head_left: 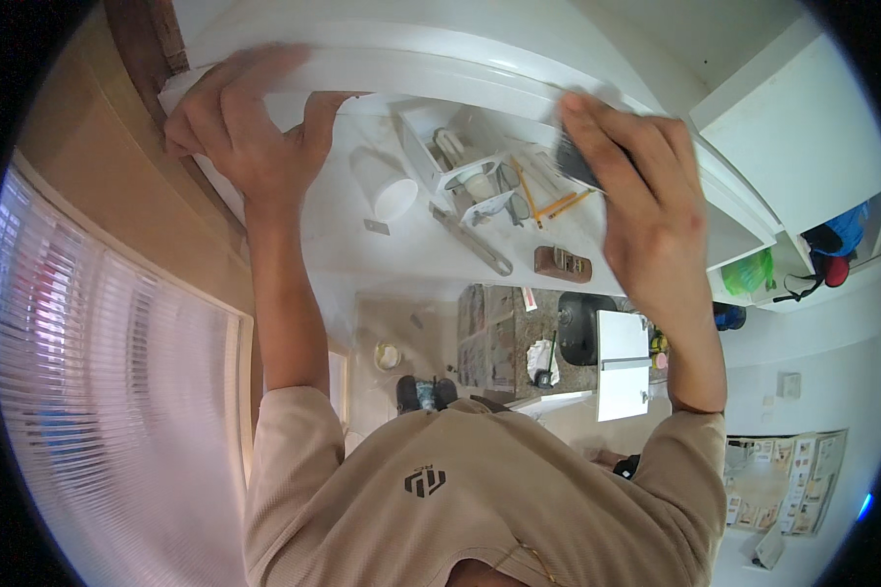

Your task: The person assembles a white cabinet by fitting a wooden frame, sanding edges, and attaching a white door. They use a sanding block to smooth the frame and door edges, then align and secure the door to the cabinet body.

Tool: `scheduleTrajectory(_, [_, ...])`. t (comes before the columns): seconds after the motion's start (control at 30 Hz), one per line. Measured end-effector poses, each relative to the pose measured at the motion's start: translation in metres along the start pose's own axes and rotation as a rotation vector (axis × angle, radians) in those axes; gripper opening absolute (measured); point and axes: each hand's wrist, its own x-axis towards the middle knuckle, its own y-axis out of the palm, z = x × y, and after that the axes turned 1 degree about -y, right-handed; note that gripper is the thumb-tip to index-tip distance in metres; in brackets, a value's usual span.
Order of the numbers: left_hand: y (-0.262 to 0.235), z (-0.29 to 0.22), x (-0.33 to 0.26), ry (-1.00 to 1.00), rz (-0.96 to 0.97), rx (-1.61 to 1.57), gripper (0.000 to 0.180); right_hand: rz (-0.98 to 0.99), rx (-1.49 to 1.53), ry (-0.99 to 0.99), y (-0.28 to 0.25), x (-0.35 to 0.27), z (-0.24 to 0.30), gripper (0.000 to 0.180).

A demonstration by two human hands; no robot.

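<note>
Along the top runs a long white board (411, 73), its edge bowed by the lens. At its left end my left hand (240, 127) grips that edge, fingers over the top and thumb below; the fingertips are blurred. Farther right, my right hand (646, 186) is closed around a dark grey flat block (578, 161), held against or close to the board's edge. Most of the block hides under my fingers, so its exact kind is unclear. Beneath the board, a white surface (343, 245) carries a white cup (394, 199), a wrench-like metal tool (472, 240) and a small brown block plane (562, 264).
An open white box (450, 161) holds tools, with yellow pencils (558, 205) beside it. A small metal plate (376, 227) lies near the cup. Far below are a dark sink (579, 328), a white cabinet door (623, 367) and the floor. Ribbed glazing (98, 362) stands at left.
</note>
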Motion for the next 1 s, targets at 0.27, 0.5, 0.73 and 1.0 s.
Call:
scheduleTrajectory(0.27, [0.004, 0.004, 0.001, 0.017, -0.021, -0.055, 0.041, -0.077, -0.004, -0.011, 0.027, 0.028, 0.016, 0.056])
scheduleTrajectory(0.5, [0.001, 0.002, 0.000, 0.031, -0.021, -0.030, 0.042, -0.002, -0.041, 0.038, 0.000, -0.007, -0.004, 0.058])
scheduleTrajectory(0.73, [0.003, 0.003, 0.000, 0.028, -0.004, -0.023, 0.043, -0.064, -0.004, -0.011, 0.028, 0.026, 0.018, 0.057])
scheduleTrajectory(1.0, [0.000, 0.002, 0.001, 0.052, 0.013, -0.038, 0.044, -0.033, -0.061, 0.049, 0.002, -0.007, 0.003, 0.058])
